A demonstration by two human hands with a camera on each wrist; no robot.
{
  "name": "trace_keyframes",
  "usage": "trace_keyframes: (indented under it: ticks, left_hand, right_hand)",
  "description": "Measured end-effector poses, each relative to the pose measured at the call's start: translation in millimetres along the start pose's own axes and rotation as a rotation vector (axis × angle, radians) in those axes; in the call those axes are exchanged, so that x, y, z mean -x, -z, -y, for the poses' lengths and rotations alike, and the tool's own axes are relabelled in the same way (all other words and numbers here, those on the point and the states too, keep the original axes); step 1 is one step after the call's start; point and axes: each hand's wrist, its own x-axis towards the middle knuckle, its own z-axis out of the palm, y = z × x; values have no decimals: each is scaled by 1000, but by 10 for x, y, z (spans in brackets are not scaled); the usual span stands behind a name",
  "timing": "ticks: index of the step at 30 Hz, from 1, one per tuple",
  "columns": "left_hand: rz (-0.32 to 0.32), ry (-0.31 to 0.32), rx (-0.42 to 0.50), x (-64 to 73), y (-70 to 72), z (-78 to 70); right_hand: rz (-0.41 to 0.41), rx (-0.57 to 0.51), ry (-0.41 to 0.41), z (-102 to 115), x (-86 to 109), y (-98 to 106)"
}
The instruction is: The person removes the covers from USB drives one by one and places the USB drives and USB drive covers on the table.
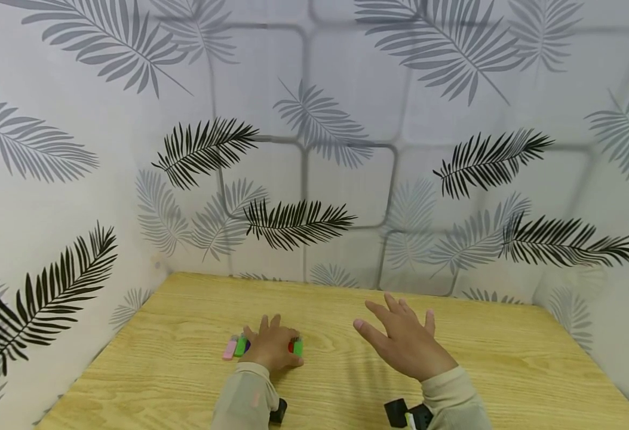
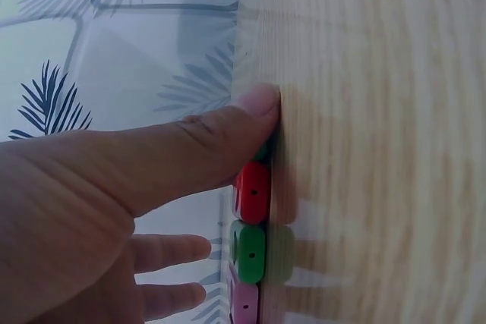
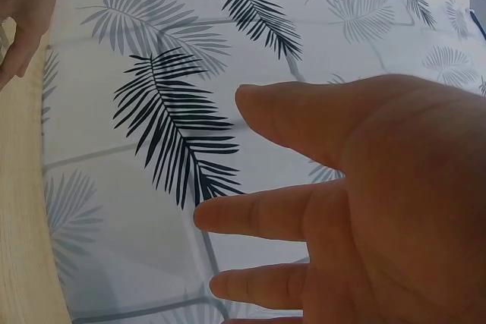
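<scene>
Several lighters lie side by side in a row on the wooden table. A pink lighter (image 1: pixel 230 347) is at the left end, beside a green lighter (image 1: pixel 241 346); the hand partly covers a dark blue one and a red lighter (image 2: pixel 253 192). My left hand (image 1: pixel 272 346) reaches over the row. It pinches the green lighter (image 1: pixel 298 347) at the right end, thumb at its near end and index finger at its metal top. The other fingers stretch out past the row. To the right, my right hand (image 1: pixel 404 341) is raised above the table, fingers spread and holding nothing.
A pale wooden table (image 1: pixel 341 322) runs back to a wall (image 1: pixel 341 77) with a leaf pattern. More patterned covering rises on the left and right sides. Black devices (image 1: pixel 396 412) sit at both wrists.
</scene>
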Motion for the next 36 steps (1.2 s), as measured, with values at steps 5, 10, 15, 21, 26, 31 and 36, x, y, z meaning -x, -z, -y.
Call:
trace_keyframes:
  ticks: [5, 10, 15, 21, 26, 31, 36]
  left_hand:
    - [-7, -5, 1, 1, 14, -6]
    - [-10, -6, 16, 3, 15, -14]
    - [-12, -11, 23, -3, 7, -15]
    - [-13, -16, 30, 3, 15, -21]
    - [-22, -44, 39, 7, 7, -39]
    - [-21, -62, 19, 13, -5, -42]
    - [-40, -77, 31, 2, 48, -54]
  right_hand:
    - [-1, 7, 1, 4, -1, -8]
    - [7, 0, -1, 11, 6, -16]
    - [12, 1, 2, 20, 9, -23]
    - [8, 7, 3, 20, 3, -34]
    - [13, 5, 2, 20, 5, -49]
    - [18, -3, 1, 22, 12, -56]
    - [8, 1, 7, 22, 9, -36]
